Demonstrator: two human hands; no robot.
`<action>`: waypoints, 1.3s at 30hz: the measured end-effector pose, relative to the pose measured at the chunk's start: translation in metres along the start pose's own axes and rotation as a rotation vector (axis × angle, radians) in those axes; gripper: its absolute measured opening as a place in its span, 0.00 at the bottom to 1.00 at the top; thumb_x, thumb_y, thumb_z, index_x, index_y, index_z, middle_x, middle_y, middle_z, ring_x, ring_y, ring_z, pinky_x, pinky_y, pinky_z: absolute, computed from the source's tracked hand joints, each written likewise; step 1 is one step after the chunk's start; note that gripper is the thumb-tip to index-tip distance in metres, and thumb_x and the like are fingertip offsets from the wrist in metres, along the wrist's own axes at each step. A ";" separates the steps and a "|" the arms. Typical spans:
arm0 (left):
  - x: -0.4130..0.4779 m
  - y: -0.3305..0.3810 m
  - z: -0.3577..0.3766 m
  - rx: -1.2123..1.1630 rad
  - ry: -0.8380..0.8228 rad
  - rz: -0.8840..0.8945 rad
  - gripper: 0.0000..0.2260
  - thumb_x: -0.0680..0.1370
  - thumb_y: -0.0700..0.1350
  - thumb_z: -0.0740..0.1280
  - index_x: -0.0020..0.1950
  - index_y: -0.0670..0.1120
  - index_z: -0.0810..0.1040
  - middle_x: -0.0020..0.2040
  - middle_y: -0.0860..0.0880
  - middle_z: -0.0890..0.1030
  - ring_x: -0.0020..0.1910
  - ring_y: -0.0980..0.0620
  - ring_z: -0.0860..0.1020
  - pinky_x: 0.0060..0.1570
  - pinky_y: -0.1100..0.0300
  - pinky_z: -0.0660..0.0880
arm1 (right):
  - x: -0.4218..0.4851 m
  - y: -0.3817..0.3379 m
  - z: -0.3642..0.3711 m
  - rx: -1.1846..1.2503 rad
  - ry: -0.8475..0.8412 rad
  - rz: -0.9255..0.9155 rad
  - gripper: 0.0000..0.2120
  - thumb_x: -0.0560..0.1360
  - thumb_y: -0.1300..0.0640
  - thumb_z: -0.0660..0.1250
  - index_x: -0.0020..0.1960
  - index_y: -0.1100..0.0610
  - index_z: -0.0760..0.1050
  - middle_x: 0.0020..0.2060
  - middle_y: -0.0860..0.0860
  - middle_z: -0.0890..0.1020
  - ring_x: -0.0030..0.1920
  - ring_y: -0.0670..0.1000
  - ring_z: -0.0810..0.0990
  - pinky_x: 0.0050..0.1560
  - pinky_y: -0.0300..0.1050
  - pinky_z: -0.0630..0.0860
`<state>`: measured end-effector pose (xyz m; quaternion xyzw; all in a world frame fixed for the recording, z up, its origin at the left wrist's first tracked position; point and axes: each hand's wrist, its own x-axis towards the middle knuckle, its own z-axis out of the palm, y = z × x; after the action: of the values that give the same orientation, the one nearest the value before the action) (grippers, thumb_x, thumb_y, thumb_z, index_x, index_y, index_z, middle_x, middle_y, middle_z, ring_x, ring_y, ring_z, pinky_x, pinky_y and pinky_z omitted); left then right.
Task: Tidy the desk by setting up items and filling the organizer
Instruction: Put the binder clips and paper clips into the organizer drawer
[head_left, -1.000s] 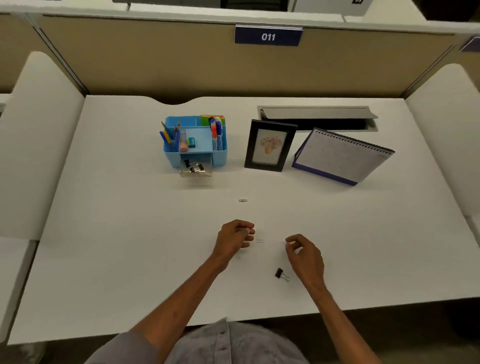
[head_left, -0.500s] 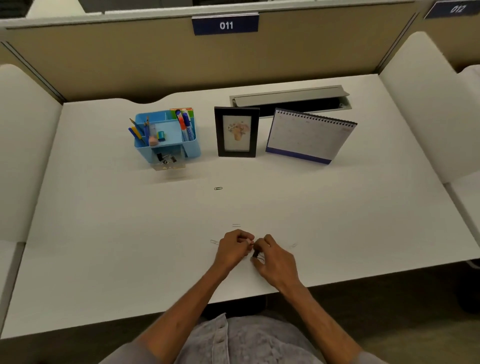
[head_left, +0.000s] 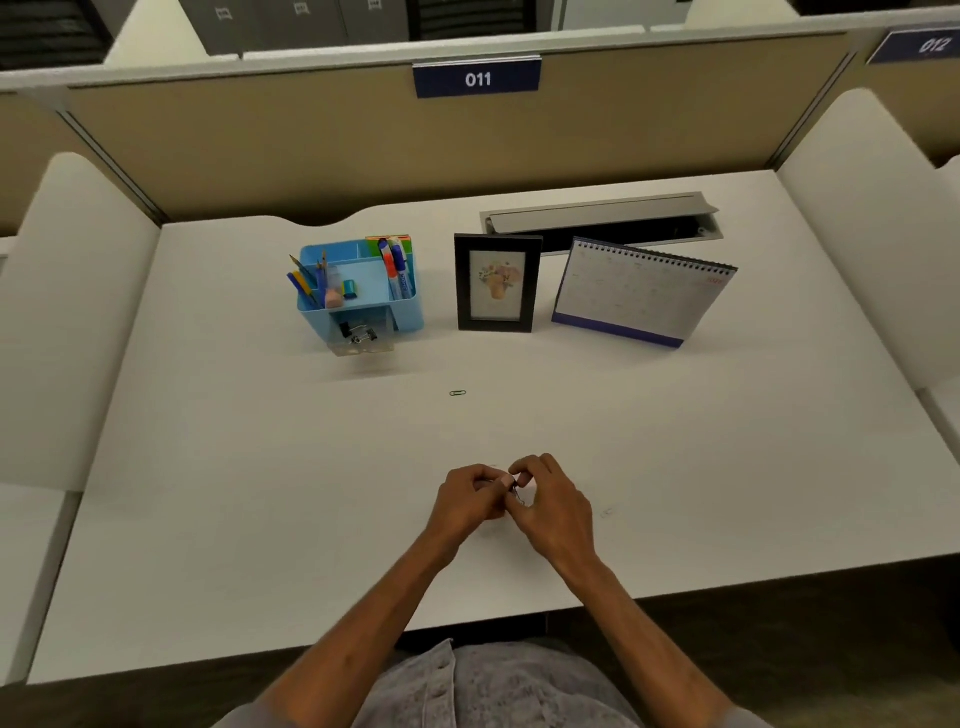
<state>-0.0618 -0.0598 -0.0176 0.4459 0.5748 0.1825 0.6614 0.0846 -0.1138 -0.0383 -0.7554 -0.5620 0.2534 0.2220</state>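
Low in the middle of the frame, our left hand (head_left: 470, 496) and right hand (head_left: 550, 501) pinch a tiny black clip (head_left: 515, 488) together over the table (head_left: 208, 467), and it could slip before reaching the blue organizer (head_left: 363, 291) at upper left.

Desk (head_left: 234, 467) matt white; organizer (head_left: 410, 317) smooth blue, likely plastic; partition (head_left: 311, 145) cloth-like.

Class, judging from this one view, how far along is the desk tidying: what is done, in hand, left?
Done: black picture frame and spiral desk calendar stand upright; pens fill the blue plastic organizer. In hand: left hand and right hand meet around a small black clip, barely visible. Left: one dark paper clip on the white desk.
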 end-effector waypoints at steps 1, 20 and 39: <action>0.001 0.002 -0.006 -0.015 0.013 0.013 0.09 0.82 0.47 0.72 0.56 0.44 0.86 0.48 0.46 0.88 0.50 0.49 0.87 0.53 0.54 0.85 | 0.004 -0.005 0.001 0.013 0.002 -0.002 0.13 0.75 0.40 0.69 0.57 0.39 0.72 0.50 0.38 0.74 0.35 0.43 0.77 0.30 0.36 0.73; 0.078 0.090 -0.196 -0.354 0.440 0.200 0.13 0.84 0.48 0.69 0.63 0.41 0.82 0.52 0.43 0.87 0.50 0.49 0.88 0.54 0.55 0.85 | 0.180 -0.208 0.061 0.542 -0.097 0.268 0.06 0.80 0.54 0.70 0.53 0.55 0.82 0.44 0.52 0.85 0.41 0.54 0.85 0.36 0.41 0.79; 0.111 0.073 -0.242 -0.116 0.411 0.209 0.10 0.86 0.43 0.64 0.66 0.48 0.79 0.56 0.47 0.86 0.49 0.53 0.86 0.51 0.57 0.85 | 0.240 -0.238 0.096 0.014 0.198 0.162 0.10 0.79 0.51 0.72 0.58 0.53 0.81 0.54 0.51 0.86 0.55 0.51 0.83 0.47 0.44 0.79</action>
<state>-0.2351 0.1545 -0.0115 0.4179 0.6366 0.3697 0.5324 -0.0940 0.1858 0.0037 -0.8181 -0.4728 0.1984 0.2604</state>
